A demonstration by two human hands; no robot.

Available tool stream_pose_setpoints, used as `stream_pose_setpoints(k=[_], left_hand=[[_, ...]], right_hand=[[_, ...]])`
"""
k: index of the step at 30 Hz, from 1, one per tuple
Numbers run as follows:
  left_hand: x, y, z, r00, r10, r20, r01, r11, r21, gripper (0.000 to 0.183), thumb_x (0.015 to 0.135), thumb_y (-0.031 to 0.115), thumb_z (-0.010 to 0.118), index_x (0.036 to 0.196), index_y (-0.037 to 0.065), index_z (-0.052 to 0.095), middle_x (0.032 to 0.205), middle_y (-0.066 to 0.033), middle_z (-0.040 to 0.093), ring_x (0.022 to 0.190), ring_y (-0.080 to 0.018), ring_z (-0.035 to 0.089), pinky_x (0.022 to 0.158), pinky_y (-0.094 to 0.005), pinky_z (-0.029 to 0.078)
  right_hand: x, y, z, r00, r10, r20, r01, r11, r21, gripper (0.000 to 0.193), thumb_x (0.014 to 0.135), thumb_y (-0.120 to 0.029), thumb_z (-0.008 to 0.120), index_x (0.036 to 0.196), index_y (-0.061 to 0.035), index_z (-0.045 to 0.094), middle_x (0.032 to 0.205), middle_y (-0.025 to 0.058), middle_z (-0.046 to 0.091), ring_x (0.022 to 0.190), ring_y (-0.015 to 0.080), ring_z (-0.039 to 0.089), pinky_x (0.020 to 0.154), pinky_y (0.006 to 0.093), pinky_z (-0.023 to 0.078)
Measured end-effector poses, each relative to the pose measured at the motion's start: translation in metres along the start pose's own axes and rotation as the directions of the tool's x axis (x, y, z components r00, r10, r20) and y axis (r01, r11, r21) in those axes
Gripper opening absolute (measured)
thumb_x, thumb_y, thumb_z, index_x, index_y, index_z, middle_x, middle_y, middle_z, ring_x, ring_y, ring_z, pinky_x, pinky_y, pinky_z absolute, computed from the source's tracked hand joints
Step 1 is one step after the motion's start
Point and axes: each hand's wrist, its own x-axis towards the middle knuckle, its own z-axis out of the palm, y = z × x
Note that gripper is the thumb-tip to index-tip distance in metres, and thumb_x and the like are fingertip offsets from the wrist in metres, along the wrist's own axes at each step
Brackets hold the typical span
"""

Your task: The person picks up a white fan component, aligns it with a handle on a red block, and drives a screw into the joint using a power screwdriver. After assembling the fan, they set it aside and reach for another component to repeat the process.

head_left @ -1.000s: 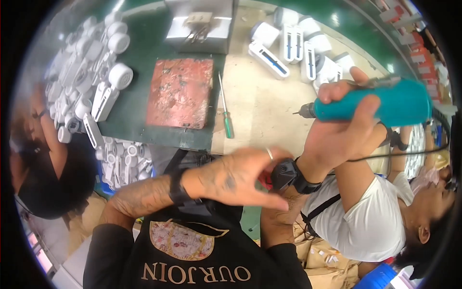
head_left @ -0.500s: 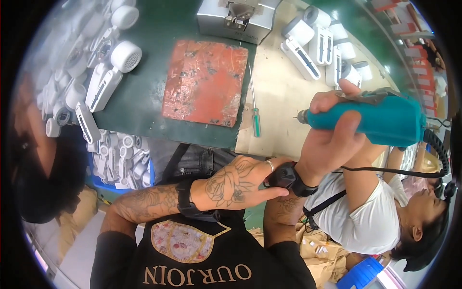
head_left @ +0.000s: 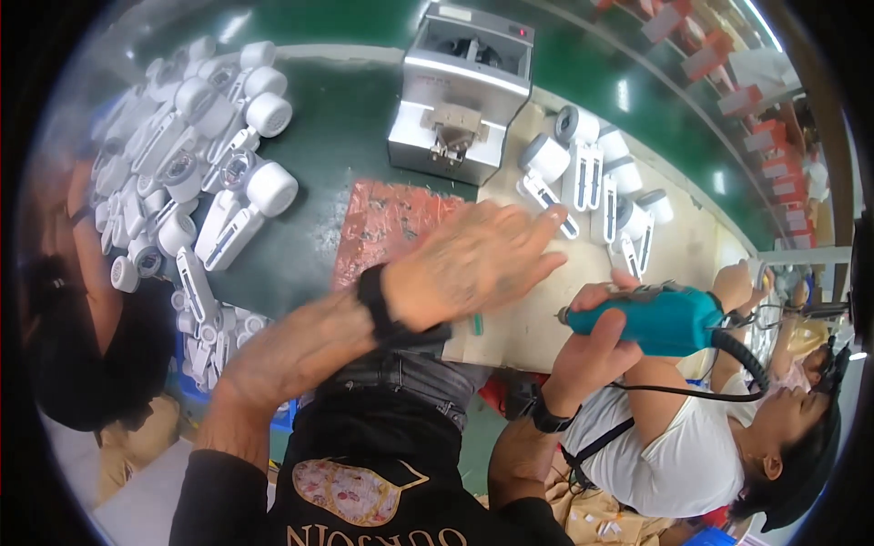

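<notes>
Teal power tool: rounded body, narrow tip, black coiled cable.

The blurred left hand covers part of the red mat and most of the green-handled screwdriver right of it; left of it, outermost white devices blur.

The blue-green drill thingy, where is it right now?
In the head view, the teal power tool is right of centre, gripped in the person's right hand, in the picture just below the group of white devices.
</notes>
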Motion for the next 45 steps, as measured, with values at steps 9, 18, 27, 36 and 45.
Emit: stream_pose_setpoints(k=[9, 18, 27, 36, 45], left_hand=[[0.033, -0.019, 0.026, 0.994, -0.094, 0.062, 0.087, 0.991, 0.106, 0.044, 0.097, 0.035, 0.060, 0.127, 0.004, 0.058, 0.100, -0.0195, 0.066, 0.093, -0.0372, 0.065, 0.078, -0.0442, 0.054], [-0.013, 0.001, -0.049, 0.982, -0.147, 0.120, 0.181, 0.919, -0.350, 0.037, 0.086, 0.009, 0.065, 0.120, 0.000, 0.053, 0.097, -0.0211, 0.058, 0.080, -0.0382, 0.062, 0.071, -0.0430, 0.052], [-0.065, -0.033, -0.064, 0.975, -0.183, 0.128, 0.211, 0.945, -0.250, 0.032, 0.081, 0.013, 0.074, 0.111, 0.007, 0.065, 0.101, -0.0109, 0.065, 0.096, -0.0334, 0.064, 0.084, -0.0408, 0.052], [-0.065, -0.049, -0.066, 0.999, -0.035, 0.023, 0.039, 0.969, -0.243, 0.028, 0.085, 0.029, 0.074, 0.101, 0.007, 0.067, 0.100, -0.0075, 0.060, 0.105, -0.0278, 0.055, 0.089, -0.0405, 0.047], [-0.072, -0.066, -0.061, 1.000, 0.004, 0.021, -0.003, 0.997, -0.079, 0.044, 0.088, 0.042, 0.070, 0.121, 0.012, 0.064, 0.118, -0.0086, 0.060, 0.116, -0.0293, 0.053, 0.100, -0.0434, 0.042]], right_hand=[[-0.014, -0.009, 0.001, 1.000, 0.013, 0.012, -0.012, 0.999, -0.047, 0.052, 0.096, -0.036, 0.068, 0.124, 0.0049, 0.052, 0.081, 0.0070, 0.060, 0.073, 0.0165, 0.058, 0.060, 0.0284, 0.047], [-0.021, -0.008, 0.018, 0.991, 0.105, 0.086, -0.100, 0.993, -0.062, 0.052, 0.096, -0.037, 0.066, 0.124, 0.0045, 0.053, 0.084, 0.0086, 0.064, 0.081, 0.0202, 0.065, 0.069, 0.0309, 0.049], [-0.025, -0.003, 0.038, 0.977, 0.140, 0.159, -0.121, 0.985, -0.122, 0.057, 0.097, -0.037, 0.065, 0.132, 0.0041, 0.048, 0.091, 0.0113, 0.066, 0.083, 0.0195, 0.065, 0.073, 0.0313, 0.050], [0.003, -0.050, 0.057, 0.962, 0.073, 0.262, -0.145, 0.953, 0.266, 0.082, 0.096, -0.063, 0.055, 0.137, 0.0066, 0.044, 0.083, 0.0082, 0.055, 0.075, 0.0189, 0.051, 0.069, 0.0329, 0.043], [0.062, -0.034, 0.131, 0.970, -0.013, 0.241, -0.095, 0.898, 0.430, 0.065, 0.093, -0.068, 0.054, 0.102, -0.0038, 0.055, 0.071, 0.0031, 0.049, 0.061, 0.0143, 0.046, 0.059, 0.0306, 0.039]])
